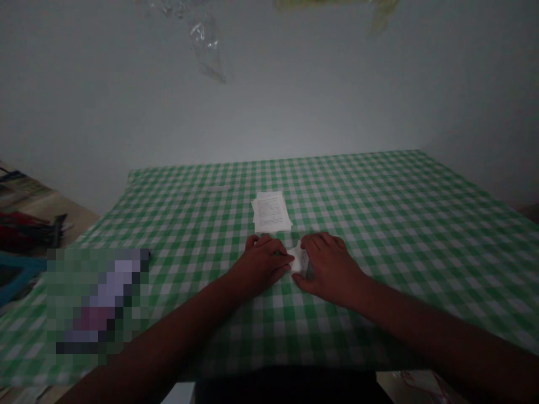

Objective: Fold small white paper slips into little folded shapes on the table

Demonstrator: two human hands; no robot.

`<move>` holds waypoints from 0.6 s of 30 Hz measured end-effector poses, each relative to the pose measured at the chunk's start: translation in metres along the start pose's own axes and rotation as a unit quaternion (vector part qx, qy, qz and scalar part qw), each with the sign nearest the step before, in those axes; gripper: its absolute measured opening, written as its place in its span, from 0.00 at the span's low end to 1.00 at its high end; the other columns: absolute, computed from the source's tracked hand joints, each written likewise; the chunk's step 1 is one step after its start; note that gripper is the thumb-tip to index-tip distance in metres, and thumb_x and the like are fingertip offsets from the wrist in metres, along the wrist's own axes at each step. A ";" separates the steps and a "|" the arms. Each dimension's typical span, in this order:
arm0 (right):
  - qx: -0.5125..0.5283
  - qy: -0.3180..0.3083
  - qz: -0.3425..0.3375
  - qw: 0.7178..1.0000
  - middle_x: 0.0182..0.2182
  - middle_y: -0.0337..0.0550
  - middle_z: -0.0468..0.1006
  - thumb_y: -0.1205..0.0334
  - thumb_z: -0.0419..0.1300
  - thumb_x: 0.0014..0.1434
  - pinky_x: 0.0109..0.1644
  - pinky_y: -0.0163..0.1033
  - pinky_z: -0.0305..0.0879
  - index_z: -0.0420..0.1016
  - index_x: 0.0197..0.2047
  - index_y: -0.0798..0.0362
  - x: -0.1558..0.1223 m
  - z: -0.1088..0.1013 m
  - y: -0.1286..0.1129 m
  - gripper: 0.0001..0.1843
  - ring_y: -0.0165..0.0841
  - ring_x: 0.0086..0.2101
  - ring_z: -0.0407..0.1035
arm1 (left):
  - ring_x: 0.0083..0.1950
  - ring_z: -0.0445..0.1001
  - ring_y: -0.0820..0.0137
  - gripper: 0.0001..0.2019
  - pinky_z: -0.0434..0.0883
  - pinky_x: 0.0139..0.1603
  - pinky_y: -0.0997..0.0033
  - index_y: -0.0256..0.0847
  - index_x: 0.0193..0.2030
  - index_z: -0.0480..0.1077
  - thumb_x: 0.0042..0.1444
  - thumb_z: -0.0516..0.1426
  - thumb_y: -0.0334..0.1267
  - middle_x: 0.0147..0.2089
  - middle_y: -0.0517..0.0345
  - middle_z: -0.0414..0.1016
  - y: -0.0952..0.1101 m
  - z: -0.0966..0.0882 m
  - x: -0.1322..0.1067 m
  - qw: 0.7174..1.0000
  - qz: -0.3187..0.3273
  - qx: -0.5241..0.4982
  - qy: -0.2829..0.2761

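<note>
Both of my hands rest on a table with a green and white checked cloth. My left hand and my right hand meet at the middle, fingers curled around a small white object, perhaps a little packet or box. Its exact kind is too dim to make out. A folded white leaflet with printed text lies flat on the cloth just beyond my hands.
A blurred-out patch covers something on the left of the table. Dark and blue items sit off the table's left edge. A pale wall stands behind, with clear plastic hanging near the top.
</note>
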State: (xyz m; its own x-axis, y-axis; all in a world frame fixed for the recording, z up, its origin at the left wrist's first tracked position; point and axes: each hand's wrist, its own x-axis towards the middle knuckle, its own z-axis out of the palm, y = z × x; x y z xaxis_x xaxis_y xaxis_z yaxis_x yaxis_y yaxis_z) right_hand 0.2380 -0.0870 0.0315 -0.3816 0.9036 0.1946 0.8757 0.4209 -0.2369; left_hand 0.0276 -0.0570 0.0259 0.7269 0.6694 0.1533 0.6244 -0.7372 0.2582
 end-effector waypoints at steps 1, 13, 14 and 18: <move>0.004 0.001 -0.001 1.000 0.46 0.53 0.74 0.47 0.65 0.50 0.53 0.55 0.59 0.68 0.48 0.56 0.000 0.000 0.001 0.28 0.49 0.49 0.64 | 0.51 0.66 0.62 0.10 0.54 0.53 0.55 0.51 0.51 0.75 0.63 0.57 0.40 0.47 0.58 0.75 0.000 -0.001 0.000 1.000 -0.001 -0.003 0.000; 0.071 0.016 -0.009 0.997 0.42 0.45 0.75 0.57 0.63 0.54 0.51 0.49 0.59 0.68 0.44 0.52 0.011 0.004 0.020 0.15 0.43 0.46 0.65 | 0.49 0.67 0.60 0.18 0.56 0.49 0.56 0.46 0.50 0.72 0.55 0.64 0.48 0.45 0.55 0.74 0.014 0.004 0.005 0.997 -0.071 -0.002 0.016; 0.064 0.025 -0.003 0.998 0.41 0.45 0.75 0.57 0.63 0.53 0.50 0.48 0.60 0.68 0.43 0.52 0.013 0.006 0.021 0.15 0.43 0.46 0.65 | 0.50 0.68 0.60 0.18 0.56 0.49 0.56 0.46 0.50 0.72 0.55 0.64 0.48 0.45 0.55 0.74 0.014 0.005 0.006 0.997 -0.073 -0.003 0.015; 0.035 0.066 0.038 0.996 0.39 0.45 0.74 0.58 0.63 0.53 0.46 0.47 0.60 0.66 0.39 0.51 0.024 0.013 0.030 0.13 0.44 0.43 0.65 | 0.51 0.67 0.59 0.19 0.56 0.51 0.56 0.46 0.50 0.72 0.54 0.65 0.48 0.46 0.55 0.74 0.012 0.007 0.006 0.997 -0.073 -0.010 0.019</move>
State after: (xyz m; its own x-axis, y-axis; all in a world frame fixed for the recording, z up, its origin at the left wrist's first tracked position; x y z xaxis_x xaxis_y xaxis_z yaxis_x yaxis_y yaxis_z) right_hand 0.2509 -0.0517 0.0170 -0.2685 0.9165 0.2964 0.8756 0.3605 -0.3214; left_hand 0.0414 -0.0629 0.0234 0.6178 0.7722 0.1484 0.7160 -0.6305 0.2997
